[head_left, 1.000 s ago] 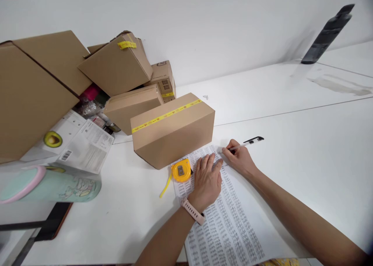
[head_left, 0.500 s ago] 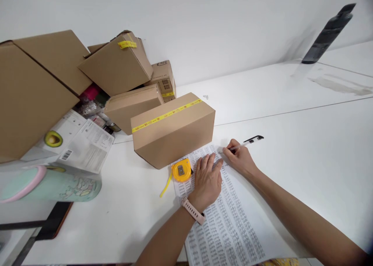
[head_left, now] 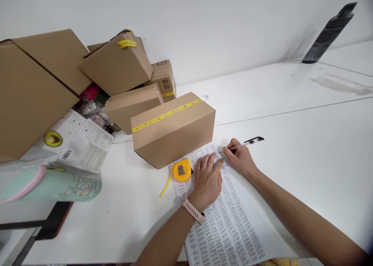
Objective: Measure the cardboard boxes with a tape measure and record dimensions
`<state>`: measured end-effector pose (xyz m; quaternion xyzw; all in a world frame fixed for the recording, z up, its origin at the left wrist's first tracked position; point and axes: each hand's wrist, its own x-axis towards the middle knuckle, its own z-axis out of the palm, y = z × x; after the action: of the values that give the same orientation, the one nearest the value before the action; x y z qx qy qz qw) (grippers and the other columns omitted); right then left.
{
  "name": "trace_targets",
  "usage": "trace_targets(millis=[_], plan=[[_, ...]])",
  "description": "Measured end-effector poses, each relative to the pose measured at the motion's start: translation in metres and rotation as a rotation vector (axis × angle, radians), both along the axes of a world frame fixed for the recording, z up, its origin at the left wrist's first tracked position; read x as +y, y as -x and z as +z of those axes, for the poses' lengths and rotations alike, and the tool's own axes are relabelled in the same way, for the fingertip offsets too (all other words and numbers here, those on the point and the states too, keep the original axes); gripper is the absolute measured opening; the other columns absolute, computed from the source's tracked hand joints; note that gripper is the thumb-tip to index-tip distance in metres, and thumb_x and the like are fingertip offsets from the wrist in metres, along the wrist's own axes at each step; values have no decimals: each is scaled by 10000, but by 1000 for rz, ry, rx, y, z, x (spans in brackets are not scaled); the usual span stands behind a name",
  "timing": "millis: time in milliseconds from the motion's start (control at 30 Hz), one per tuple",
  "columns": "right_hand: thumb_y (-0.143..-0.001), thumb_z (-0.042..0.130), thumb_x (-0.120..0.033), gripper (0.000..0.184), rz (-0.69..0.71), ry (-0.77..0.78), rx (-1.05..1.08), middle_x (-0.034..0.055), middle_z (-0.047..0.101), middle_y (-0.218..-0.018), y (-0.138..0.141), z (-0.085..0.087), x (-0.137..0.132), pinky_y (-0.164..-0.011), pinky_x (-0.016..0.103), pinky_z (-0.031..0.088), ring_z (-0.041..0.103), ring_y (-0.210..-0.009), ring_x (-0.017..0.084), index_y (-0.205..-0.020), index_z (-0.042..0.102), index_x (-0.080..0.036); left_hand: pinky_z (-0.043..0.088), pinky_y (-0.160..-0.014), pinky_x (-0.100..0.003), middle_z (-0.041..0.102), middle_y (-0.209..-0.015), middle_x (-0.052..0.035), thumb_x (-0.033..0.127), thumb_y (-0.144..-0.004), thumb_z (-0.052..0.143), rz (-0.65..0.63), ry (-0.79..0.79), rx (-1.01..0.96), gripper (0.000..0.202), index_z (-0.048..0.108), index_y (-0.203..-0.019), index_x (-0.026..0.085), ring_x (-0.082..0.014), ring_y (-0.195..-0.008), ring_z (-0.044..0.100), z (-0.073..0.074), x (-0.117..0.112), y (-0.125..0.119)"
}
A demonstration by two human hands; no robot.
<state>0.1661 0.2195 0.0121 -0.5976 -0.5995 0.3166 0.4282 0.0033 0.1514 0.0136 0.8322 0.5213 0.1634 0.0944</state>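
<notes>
Barely moved, the pen [head_left: 251, 142] slants from the right hand [head_left: 240, 159].

The sheet [head_left: 223, 227] is paper, the pen [head_left: 247, 143] plastic, the box [head_left: 175, 131] matt cardboard.

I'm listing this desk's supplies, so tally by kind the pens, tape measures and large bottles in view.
Slim pale pen with black clip, in the right hand: 1
Rounded yellow plastic tape measure: 1
Large cylindrical bottles, one dark bottle and one mint-green bottle: 2
Total: 4
</notes>
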Motion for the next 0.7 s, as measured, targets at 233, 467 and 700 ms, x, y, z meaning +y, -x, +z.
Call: trace_targets(millis=[233, 467, 700], plan=[[-923, 435, -201, 228, 125, -323, -339, 85, 666, -950, -17, -7, 5, -709, 342, 487, 608, -835, 225, -1057, 619, -221, 413, -1080, -474, 609, -1306, -108, 111, -940, 428, -31, -139, -87, 319, 621, -1189, 162, -277, -1247, 500, 3, -2, -4], [-839, 389, -6, 465, 308, -437, -797, 126, 704, -1098, -31, -15, 6, -803, 377, 517, 606, -1005, 276, -1125, 700, -199, 418, -1043, -481, 582, -1260, -107, 134, -866, 593, 241, -181, -143, 258, 579, -1120, 177, -288, -1211, 491, 40, -23, 30], [-810, 384, 10, 543, 263, -446, -776, 101, 726, -1111, -24, -5, -6, -800, 403, 516, 627, -1012, 284, -1234, 658, -190, 341, -1101, -539, 459, -1447, -151, 199, -752, 743, 396, 45, -229, 760, 372, -1415, 205, -348, -1364, 390, 27, -33, 84]])
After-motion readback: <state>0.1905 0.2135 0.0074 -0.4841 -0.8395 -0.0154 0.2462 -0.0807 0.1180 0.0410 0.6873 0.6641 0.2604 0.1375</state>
